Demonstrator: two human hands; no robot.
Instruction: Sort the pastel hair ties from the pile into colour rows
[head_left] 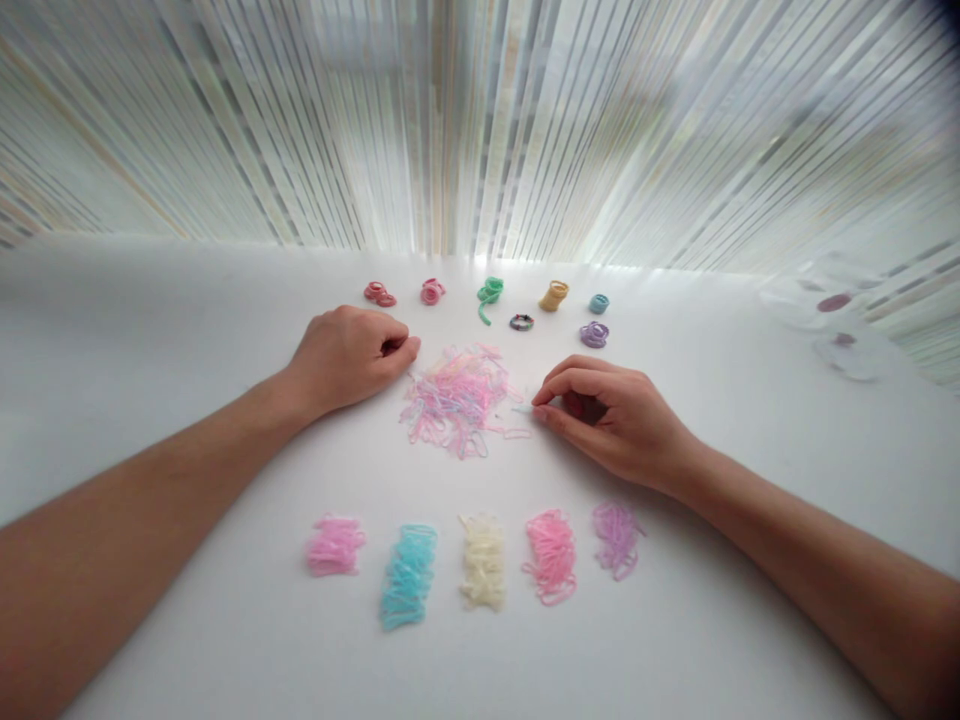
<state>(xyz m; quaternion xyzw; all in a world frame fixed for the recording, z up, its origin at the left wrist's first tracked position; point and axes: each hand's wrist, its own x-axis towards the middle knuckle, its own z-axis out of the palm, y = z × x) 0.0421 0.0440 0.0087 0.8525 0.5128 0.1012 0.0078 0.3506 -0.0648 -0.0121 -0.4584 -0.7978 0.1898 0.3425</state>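
A loose pile of pastel rubber bands (459,395), mostly pink and lilac, lies on the white table between my hands. My left hand (352,350) rests at the pile's upper left, its fingers curled and thumb against the index finger. Whatever it may hold is hidden. On the pile's right side, my right hand (600,410) pinches the end of a light blue rubber band (520,408) between thumb and index finger. Sorted bands lie nearer me: a bright pink group (336,546), a blue one (409,577), a cream one (482,562), a pink one (551,557) and a purple one (617,540).
Behind the pile sit coiled red (380,293), pink (432,291), green (490,292), yellow (554,295), blue (598,303) and purple strands (594,334). A dark beaded ring (521,322) lies among them. String curtains (450,130) hang along the table's far edge. Clear petal-like objects (832,302) are at right.
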